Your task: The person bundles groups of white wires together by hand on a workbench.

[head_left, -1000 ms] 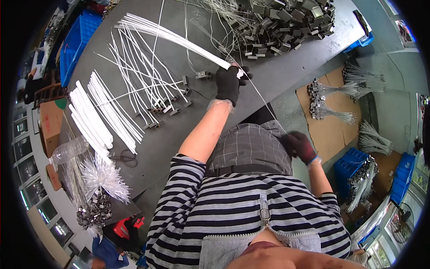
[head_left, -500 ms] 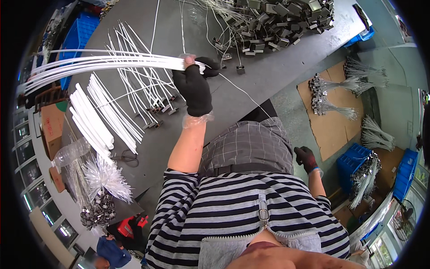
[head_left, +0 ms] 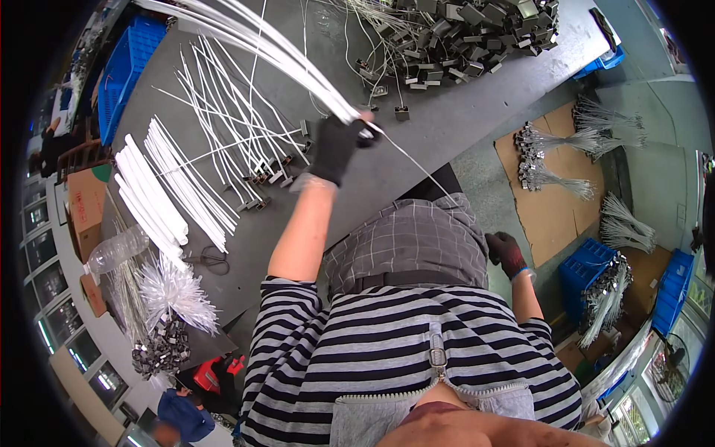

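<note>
My left hand point(head_left: 339, 147), in a black glove, is closed round one end of a bundle of long white tubes point(head_left: 294, 63). The tubes fan out up and to the left above the table. A thin pale wire point(head_left: 413, 160) runs from beside this hand to the table's near edge at my waist. Under the bundle lie white-sleeved wires point(head_left: 231, 123) with small dark metal clips at their near ends. My right hand point(head_left: 507, 253), in a dark glove, hangs by my right hip with curled fingers; nothing shows in it.
On the grey table point(head_left: 439, 127), a heap of dark metal clips point(head_left: 484, 33) lies at the far right. Thick white tubes point(head_left: 149, 197), scissors point(head_left: 214, 261) and a plastic bottle point(head_left: 119, 252) lie left. Wire bundles rest on cardboard point(head_left: 555, 216) beside a blue crate point(head_left: 581, 272).
My left hand has moved slightly right and nearer to me. The tube bundle has swung from pointing left to pointing up and left. My right hand stays at my hip.
</note>
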{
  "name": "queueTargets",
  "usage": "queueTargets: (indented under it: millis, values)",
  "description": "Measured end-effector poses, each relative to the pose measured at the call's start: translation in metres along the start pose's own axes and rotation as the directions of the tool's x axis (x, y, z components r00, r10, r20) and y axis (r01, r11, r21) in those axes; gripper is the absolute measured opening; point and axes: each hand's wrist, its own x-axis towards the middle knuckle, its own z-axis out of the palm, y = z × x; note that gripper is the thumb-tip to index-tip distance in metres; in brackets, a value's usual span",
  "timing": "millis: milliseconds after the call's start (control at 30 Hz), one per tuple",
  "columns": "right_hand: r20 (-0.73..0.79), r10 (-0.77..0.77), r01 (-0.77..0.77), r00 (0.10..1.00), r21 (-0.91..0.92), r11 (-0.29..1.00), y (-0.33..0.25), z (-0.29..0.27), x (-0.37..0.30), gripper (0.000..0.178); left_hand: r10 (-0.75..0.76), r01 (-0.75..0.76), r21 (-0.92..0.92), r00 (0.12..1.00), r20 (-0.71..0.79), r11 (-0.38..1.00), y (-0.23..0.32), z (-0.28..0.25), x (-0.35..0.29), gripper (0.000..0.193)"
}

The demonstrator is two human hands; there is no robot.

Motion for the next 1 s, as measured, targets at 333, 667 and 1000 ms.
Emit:
queueTargets:
  millis: [333,667,1000]
  values:
    - [0.051,-0.396,0.388,0.917,0.124,0.913,-0.184,0.072,-0.041,0.029,-0.038,0.039,-0.002,0.988,0.148,0.999,0.044,0.024,-0.029,0.018]
    - [-0.005,-0.804,0.795,0.595,-0.142,0.589,-0.201,0.113,-0.046,0.017,0.0,0.02,-0.12,0.986,0.165,0.993,0.04,0.006,-0.036,0.023]
    - [0.105,-0.723,0.727,0.683,-0.004,0.687,-0.215,0.12,-0.055,0.023,0.088,-0.083,-0.298,0.996,0.003,0.951,0.035,0.02,-0.059,0.011]
